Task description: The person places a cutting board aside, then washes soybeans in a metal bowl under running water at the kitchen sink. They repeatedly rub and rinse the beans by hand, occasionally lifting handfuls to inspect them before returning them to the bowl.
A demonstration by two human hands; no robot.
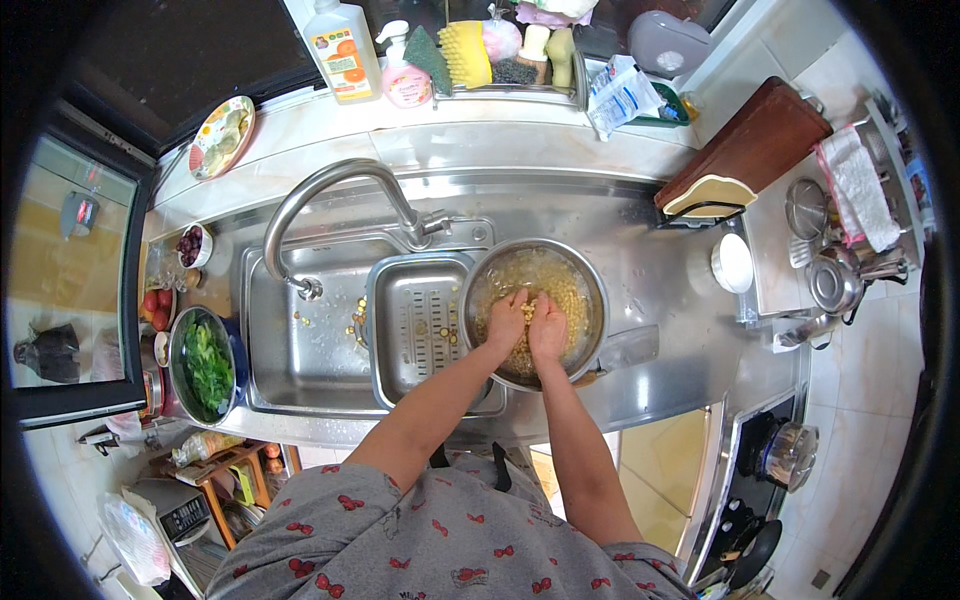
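A round stainless steel bowl point(602, 319) stands at the right of the sink, partly over the edge of a metal draining tray point(416, 281). Yellow soybeans point(571, 300) lie in water inside it, with foam toward the far left. Both my left hand point(507, 322) and my right hand point(549, 330) are in the bowl, side by side and cupped, with beans gathered between them. My fingertips point toward the bowl's far side. A few bits lie in the tray's slotted bottom.
A cleaver point(631, 345) lies partly under the bowl's right side. The curved faucet point(330, 176) arches over the sink point(300, 375). A pot of leafy greens point(206, 367) stands left. Cutting boards point(757, 135) and a white bowl point(732, 263) are to the right.
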